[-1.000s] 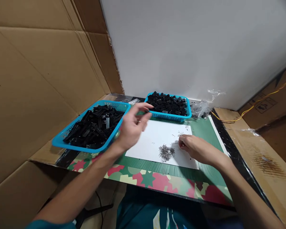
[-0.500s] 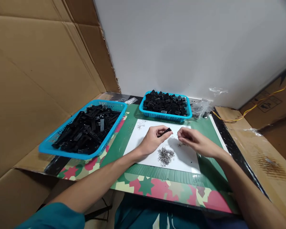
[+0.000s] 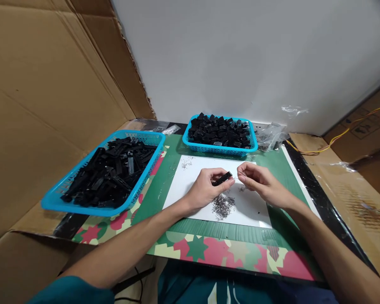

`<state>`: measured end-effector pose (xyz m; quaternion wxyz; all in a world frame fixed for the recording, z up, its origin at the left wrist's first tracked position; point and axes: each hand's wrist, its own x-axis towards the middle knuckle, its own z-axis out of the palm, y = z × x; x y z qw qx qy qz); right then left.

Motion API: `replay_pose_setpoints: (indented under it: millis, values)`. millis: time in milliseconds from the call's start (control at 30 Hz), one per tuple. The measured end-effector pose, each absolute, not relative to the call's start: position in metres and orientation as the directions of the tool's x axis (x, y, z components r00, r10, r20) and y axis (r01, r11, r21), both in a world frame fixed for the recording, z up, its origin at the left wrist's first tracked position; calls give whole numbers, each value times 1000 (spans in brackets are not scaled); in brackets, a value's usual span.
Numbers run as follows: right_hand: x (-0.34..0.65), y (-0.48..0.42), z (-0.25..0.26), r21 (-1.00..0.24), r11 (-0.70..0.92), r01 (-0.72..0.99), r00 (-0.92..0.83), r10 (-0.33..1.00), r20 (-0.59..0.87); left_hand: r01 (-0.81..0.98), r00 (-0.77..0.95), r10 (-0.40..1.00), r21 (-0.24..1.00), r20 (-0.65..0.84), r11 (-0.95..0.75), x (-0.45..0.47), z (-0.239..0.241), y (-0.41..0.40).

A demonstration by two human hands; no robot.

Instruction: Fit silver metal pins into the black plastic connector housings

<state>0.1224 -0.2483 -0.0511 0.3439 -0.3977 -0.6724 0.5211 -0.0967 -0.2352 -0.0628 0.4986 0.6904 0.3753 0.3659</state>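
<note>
Beyond the pin pile (image 3: 223, 207), the left hand (image 3: 204, 188) grips a black stick (image 3: 223, 178), presumably leaving its end free; the right hand (image 3: 260, 182) pinches something thin.

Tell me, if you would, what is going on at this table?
A person's left hand holds a narrow black plastic piece. The right hand is pinched close by, apart from it; anything within is too small to make out. Near them, a pile of tiny silvery metal pieces lies on a white rectangular sheet. Two blue plastic baskets of black pieces stand around the sheet.
</note>
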Motion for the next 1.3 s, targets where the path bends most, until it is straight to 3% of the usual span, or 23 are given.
replay_pose_setpoints:
  millis: [367, 633, 967, 1067, 1200, 1300]
  values:
    - [128, -250, -50, -947, 51, 317, -568, 810, -146, 191, 491, 858, 942, 151, -276, -98, -70, -236]
    - [124, -246, -58, -974, -91, 206, -556, 809, -193, 293, 573, 813, 902, 100, -317, -105, -66, -229]
    - [121, -248, -64, -975, -107, 193, -506, 841, -192, 213, 572, 815, 942, 94, -258, -105, -63, -227]
    - [120, -249, -62, -981, -106, 162, -497, 850, -174, 136, 549, 835, 981, 40, -136, -105, -60, -228]
    - [120, -250, -56, -984, -39, 176, -481, 868, -121, -32, 589, 788, 969, -180, 245, -106, -61, -225]
    - [121, -251, -53, -968, 15, 249, -489, 865, -113, -137, 577, 796, 939, -182, 315, -106, -65, -222]
